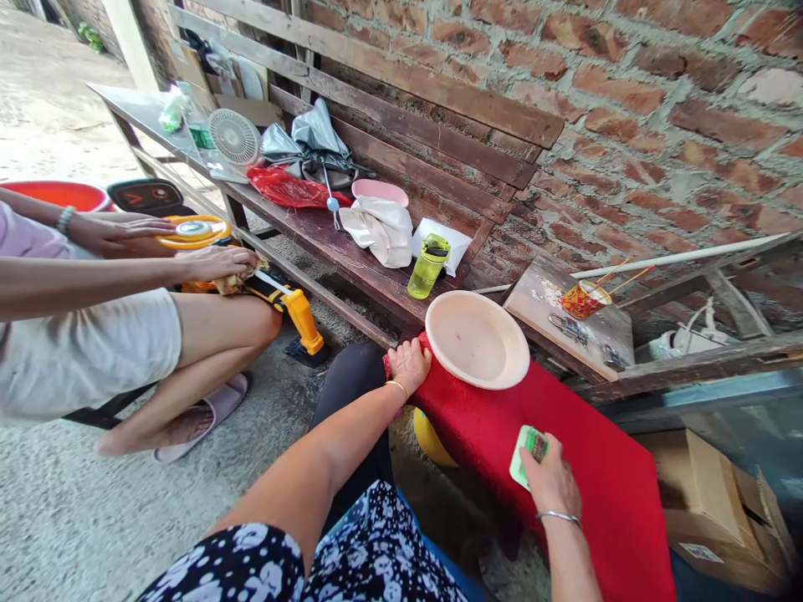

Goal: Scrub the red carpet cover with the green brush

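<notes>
My right hand [555,481] grips a small green brush [522,460] with a pale rim and a dark patch in its middle. It is over a board covered with red cloth [602,468]. My left hand [409,368] is at the far left corner of that board, its fingers curled over the red cloth's edge. Some reddish fabric shows beside those fingers, and their tips are partly hidden. Just to the right of my left hand, a shallow cream basin [477,339] sits on the cloth's far end.
On the wooden bench [351,255] stand a green bottle [429,266], a white cloth bag [380,230], a red plastic bag [292,186] and a fan [234,137]. A paper cup [583,299] holds sticks. Cardboard boxes [708,493] lie right. At left, another person's hands [217,263] hold a cloth near a yellow-black tool [301,318].
</notes>
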`<state>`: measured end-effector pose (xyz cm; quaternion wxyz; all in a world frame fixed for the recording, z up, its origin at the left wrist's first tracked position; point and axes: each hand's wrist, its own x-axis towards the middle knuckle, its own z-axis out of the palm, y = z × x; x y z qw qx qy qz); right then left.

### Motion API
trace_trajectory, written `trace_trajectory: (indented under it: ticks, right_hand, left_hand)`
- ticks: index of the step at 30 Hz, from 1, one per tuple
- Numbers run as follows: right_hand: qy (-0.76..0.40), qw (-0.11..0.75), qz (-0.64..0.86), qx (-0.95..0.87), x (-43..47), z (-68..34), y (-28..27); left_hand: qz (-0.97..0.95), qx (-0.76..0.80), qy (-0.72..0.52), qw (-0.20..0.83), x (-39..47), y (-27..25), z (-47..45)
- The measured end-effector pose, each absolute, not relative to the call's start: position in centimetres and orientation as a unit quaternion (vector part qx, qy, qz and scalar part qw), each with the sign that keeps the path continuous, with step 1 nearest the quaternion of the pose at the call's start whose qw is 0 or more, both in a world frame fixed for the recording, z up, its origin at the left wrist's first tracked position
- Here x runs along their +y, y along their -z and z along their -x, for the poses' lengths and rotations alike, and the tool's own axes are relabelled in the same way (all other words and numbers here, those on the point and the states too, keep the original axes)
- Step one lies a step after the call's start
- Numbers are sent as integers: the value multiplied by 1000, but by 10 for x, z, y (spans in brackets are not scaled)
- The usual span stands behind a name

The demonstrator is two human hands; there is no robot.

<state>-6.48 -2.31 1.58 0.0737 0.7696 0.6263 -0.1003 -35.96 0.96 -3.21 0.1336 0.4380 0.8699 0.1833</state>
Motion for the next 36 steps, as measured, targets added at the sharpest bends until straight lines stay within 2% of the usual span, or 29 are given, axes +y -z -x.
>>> trace_trajectory:
  ticks: [4,10,18,26,36]
  right_hand:
    - [117,45,-743,658,-27,94,-23]
    - [108,56,-669,733,-22,183,-19]
    - [99,97,-759,637,-3,114,-24]
    - [97,27,-685,721,-29,167,-16]
    - [89,44,-866,490,-37,-38,-9]
  left_hand:
    - [-439,871,-177,134,9,31,360]
    - [-443,870,-175,127,9,32,361]
    - [-442,872,-177,118,10,35,361]
    - [-446,869,-174,123,10,38,364]
    - [-451,869,-167,119,12,41,364]
